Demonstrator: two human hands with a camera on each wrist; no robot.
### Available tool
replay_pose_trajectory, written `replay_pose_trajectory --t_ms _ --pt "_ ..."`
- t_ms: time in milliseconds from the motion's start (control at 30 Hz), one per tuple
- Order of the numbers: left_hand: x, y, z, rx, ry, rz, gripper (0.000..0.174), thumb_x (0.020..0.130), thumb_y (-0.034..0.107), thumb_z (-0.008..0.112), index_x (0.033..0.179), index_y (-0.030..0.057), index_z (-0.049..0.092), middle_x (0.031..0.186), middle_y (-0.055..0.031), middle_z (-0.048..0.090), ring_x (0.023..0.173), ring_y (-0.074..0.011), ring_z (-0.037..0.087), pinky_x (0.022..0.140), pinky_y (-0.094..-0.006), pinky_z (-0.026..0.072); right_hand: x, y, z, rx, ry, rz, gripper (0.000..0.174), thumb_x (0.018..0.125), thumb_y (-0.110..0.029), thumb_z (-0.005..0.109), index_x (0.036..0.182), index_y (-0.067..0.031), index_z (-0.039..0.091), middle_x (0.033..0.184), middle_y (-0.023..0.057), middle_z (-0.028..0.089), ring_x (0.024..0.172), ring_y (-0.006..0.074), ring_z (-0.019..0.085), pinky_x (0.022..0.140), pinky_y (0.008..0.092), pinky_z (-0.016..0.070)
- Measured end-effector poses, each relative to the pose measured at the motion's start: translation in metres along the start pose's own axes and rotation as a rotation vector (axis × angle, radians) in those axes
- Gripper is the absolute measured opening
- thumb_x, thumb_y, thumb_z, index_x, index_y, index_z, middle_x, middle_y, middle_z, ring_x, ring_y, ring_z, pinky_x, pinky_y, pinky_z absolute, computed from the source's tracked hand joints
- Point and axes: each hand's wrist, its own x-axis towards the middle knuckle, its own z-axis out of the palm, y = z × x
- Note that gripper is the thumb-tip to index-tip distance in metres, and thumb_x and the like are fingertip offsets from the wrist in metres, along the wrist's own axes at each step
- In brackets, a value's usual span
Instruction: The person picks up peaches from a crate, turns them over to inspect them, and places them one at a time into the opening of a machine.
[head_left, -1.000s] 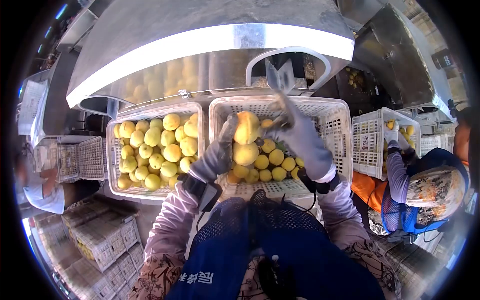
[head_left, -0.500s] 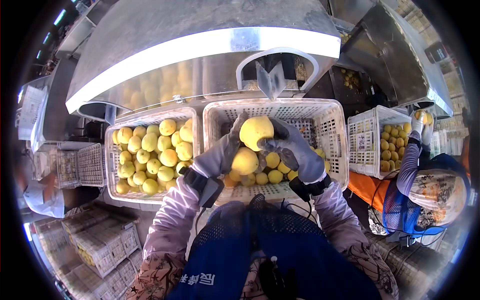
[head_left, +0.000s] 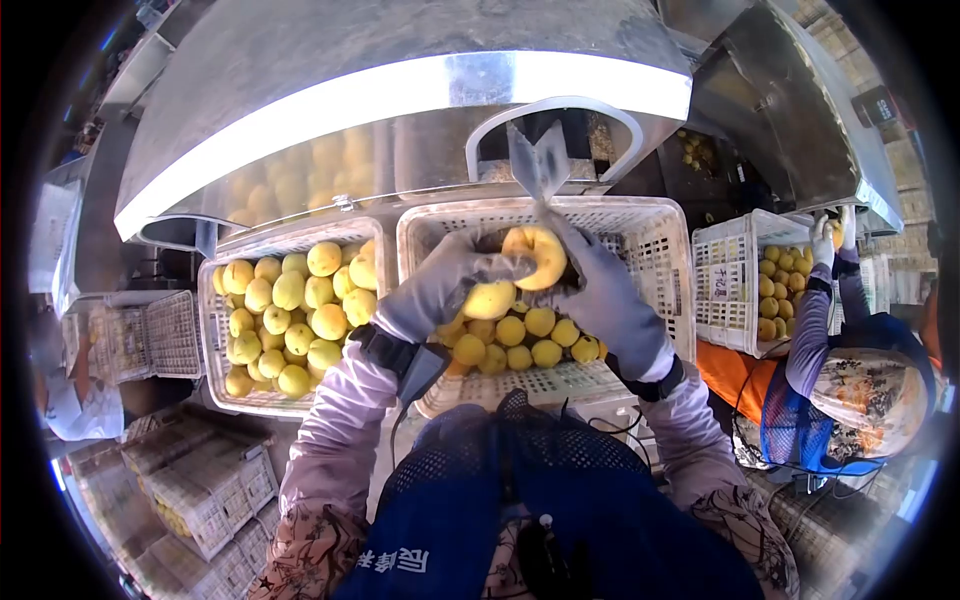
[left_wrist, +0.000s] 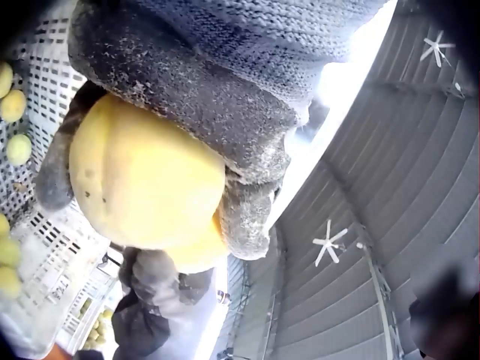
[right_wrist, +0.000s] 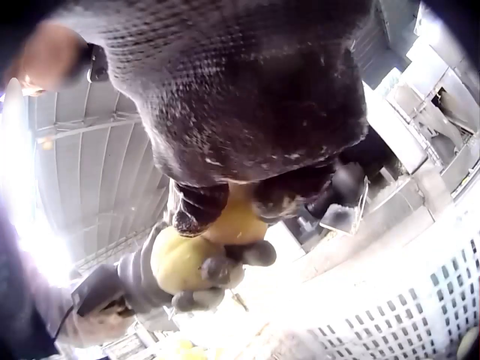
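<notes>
Two yellow peaches are held up over the middle crate [head_left: 540, 375]. My gloved left hand [head_left: 435, 285] grips the lower peach [head_left: 490, 301]; in the left wrist view its fingers wrap a large peach [left_wrist: 146, 176] with a few dark specks. The upper peach [head_left: 535, 257], its crease facing up, is in my gloved right hand [head_left: 612, 305]. Left fingertips overlap its near side in the head view. Seen from the right wrist, the two peaches sit close together, the orange-yellow one [right_wrist: 236, 217] under the right fingers. More yellow peaches [head_left: 510, 330] lie in the crate below.
A white crate full of peaches [head_left: 300, 310] stands at left. Behind the crates is a metal machine [head_left: 420, 90] with an arched opening and a bent metal flap [head_left: 540, 165] reaching over the middle crate. At right, another person [head_left: 850, 390] works over a crate [head_left: 720, 285].
My right hand came back from the metal flap to the peaches. The upper peach has turned, showing its crease, and moved right with the right hand; the left hand now lies over the lower peach.
</notes>
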Motion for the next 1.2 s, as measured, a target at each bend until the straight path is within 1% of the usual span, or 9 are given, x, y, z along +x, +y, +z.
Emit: replay_pose_trajectory --t_ms 233,267,333,400,467,633,733,867,1200 --pt "0.032 -0.036 -0.032 0.404 0.167 0.535 0.057 0.101 0.029 0.069 0.143 -0.0044 0.052 0.117 -0.0109 0.073 0.111 -0.0154 0.069 0.089 -0.0249 0.0591 0.062 0.044 0.015 -0.196 0.371 0.073 0.080 0.073 -0.018 0.092 0.143 -0.0055 0.056 0.135 0.0218 0.059 0.120 0.0382 0.063 0.103 0.0430 0.0513" --pt "0.017 -0.032 -0.042 0.244 0.104 0.077 0.061 0.105 0.045 0.058 0.150 0.0049 0.047 0.123 -0.0156 0.071 0.120 -0.0188 0.067 0.092 -0.0284 0.0603 0.071 0.053 0.018 -0.391 0.395 0.075 0.080 0.073 -0.022 0.092 0.142 -0.0046 0.057 0.133 0.0230 0.058 0.117 0.0411 0.062 0.102 0.0450 0.0512" --pt "0.013 -0.091 -0.078 0.766 -0.066 0.831 0.062 0.106 0.058 0.045 0.155 0.0188 0.045 0.134 -0.0191 0.065 0.125 -0.0233 0.065 0.094 -0.0323 0.0607 0.085 0.063 0.019 -0.358 0.416 0.065 0.077 0.072 -0.028 0.093 0.138 -0.0050 0.060 0.127 0.0250 0.060 0.113 0.0440 0.061 0.099 0.0476 0.0507" --pt "-0.037 -0.096 -0.062 0.251 -0.038 0.303 0.060 0.105 0.063 0.038 0.157 0.0315 0.042 0.142 -0.0202 0.059 0.124 -0.0255 0.066 0.097 -0.0344 0.0601 0.094 0.066 0.019 -0.407 0.419 0.057 0.071 0.075 -0.032 0.090 0.133 -0.0019 0.061 0.124 0.0249 0.061 0.112 0.0455 0.062 0.095 0.0515 0.0506" --pt "-0.059 -0.084 -0.043 -0.224 0.227 -0.108 0.107 0.082 0.058 0.082 0.153 -0.0048 0.033 0.131 -0.0208 0.066 0.110 -0.0269 0.072 0.086 -0.0370 0.0656 0.115 0.067 0.017 -0.404 0.413 0.081 0.070 0.076 -0.032 0.090 0.132 -0.0018 0.061 0.121 0.0251 0.063 0.111 0.0449 0.063 0.095 0.0511 0.0508" --pt "-0.071 -0.122 -0.053 -0.492 0.116 -0.014 0.093 0.089 0.055 0.075 0.153 -0.0002 0.036 0.142 -0.0216 0.058 0.118 -0.0288 0.068 0.090 -0.0387 0.0643 0.138 0.056 -0.005 -0.241 0.380 0.102 0.051 0.086 -0.021 0.082 0.128 0.0004 0.061 0.110 0.0257 0.067 0.105 0.0404 0.066 0.091 0.0489 0.0519" --pt "-0.055 -0.093 -0.052 0.898 0.296 0.244 0.075 0.091 0.019 0.081 0.149 -0.0050 0.040 0.131 -0.0240 0.065 0.124 -0.0365 0.063 0.106 -0.0417 0.0532 0.103 0.035 0.000 -0.052 0.465 0.182 0.052 0.091 -0.020 0.079 0.134 0.0011 0.057 0.114 0.0164 0.068 0.093 0.0282 0.068 0.082 0.0381 0.0553" --pt "-0.029 -0.076 -0.026 0.430 0.206 0.527 0.066 0.100 0.014 0.068 0.157 0.0050 0.036 0.143 -0.0267 0.056 0.130 -0.0361 0.059 0.109 -0.0409 0.0499 0.037 -0.017 0.021 0.150 -0.166 0.267 0.087 0.080 -0.009 0.087 0.155 -0.0073 0.043 0.147 0.0196 0.056 0.128 0.0289 0.060 0.106 0.0396 0.0519" --pt "0.006 -0.012 0.026 -0.105 0.196 0.067 0.046 0.109 0.042 0.051 0.122 -0.0002 0.062 0.086 -0.0036 0.069 0.069 -0.0085 0.062 0.064 -0.0235 0.0525 -0.005 -0.014 0.034 0.010 0.317 0.157 0.086 0.070 -0.016 0.094 0.144 -0.0009 0.053 0.136 0.0180 0.062 0.120 0.0287 0.064 0.101 0.0382 0.0522"
